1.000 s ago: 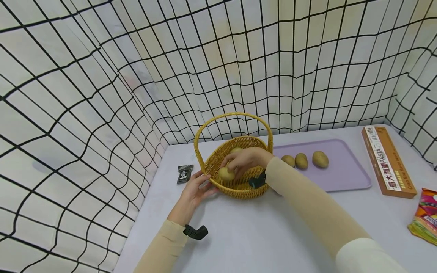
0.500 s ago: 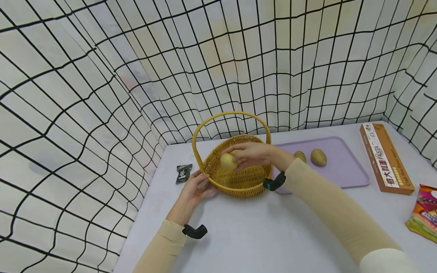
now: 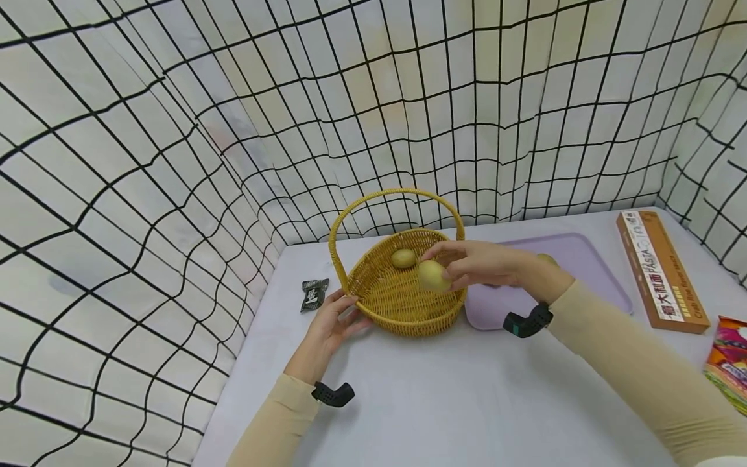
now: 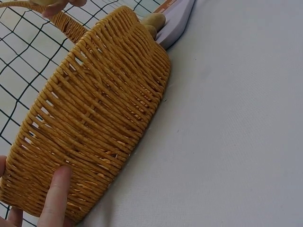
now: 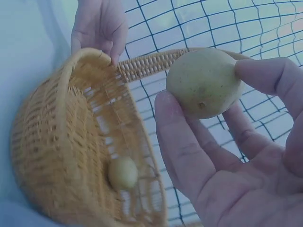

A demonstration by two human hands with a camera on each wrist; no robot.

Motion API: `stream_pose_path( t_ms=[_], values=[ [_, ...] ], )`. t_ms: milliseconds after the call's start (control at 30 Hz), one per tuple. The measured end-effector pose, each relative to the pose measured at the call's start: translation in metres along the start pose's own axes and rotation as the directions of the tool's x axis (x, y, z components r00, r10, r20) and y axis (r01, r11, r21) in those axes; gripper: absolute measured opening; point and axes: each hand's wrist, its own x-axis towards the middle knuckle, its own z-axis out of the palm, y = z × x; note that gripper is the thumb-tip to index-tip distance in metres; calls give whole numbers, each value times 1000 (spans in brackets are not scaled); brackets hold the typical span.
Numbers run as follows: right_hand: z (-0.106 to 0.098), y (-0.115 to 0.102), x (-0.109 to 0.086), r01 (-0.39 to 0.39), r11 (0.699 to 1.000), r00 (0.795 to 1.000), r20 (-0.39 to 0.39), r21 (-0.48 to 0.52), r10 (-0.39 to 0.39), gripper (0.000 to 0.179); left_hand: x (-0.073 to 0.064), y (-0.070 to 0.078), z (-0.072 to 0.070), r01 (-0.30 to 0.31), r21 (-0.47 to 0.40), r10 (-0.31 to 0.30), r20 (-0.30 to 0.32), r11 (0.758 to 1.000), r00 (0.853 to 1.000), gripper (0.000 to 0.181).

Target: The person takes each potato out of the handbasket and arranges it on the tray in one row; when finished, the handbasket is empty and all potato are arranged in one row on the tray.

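Observation:
My right hand pinches a potato between thumb and fingers, above the right side of a yellow wicker basket. The right wrist view shows this held potato up close, clear of the basket. Another potato lies inside the basket toward the back. My left hand grips the basket's left rim, one finger lying along the outer weave. To the right, a lilac tray bears potatoes, mostly hidden from the head view by my right hand and wrist.
A small black packet lies left of the basket. Beyond the tray's right side are an orange-brown pasta box and a colourful snack bag. Black netting hangs behind and around the white table.
My right hand has risen out of the basket and moved right, carrying a potato. The other potato in the basket has come into view. The left hand stays at the rim.

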Motion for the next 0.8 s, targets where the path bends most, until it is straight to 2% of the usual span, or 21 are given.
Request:
stream_pose_path(
  t_ms=[100, 300, 500, 600, 800],
  values=[
    [-10, 1, -17, 0, 998, 1000, -31, -63, -2, 55, 1, 0, 0, 1, 4, -1, -6, 1000, 1000, 71],
    [-31, 2, -52, -53, 983, 994, -100, -177, 35, 56, 0, 0, 0, 2, 1, -2, -1, 1000, 1000, 71],
    [-58, 5, -79, -52, 959, 989, -145, -279, 11, 59, 0, 0, 1, 2, 7, -2, 2, 1000, 1000, 70],
    [-71, 10, -88, -63, 949, 984, -175, -309, 8, 60, 0, 0, 1, 1, 1, -1, -2, 1000, 1000, 71],
    [-90, 31, -94, -135, 898, 957, -291, -419, 9, 58, 1, 0, 0, 2, 3, -2, -7, 1000, 1000, 71]
  ],
)
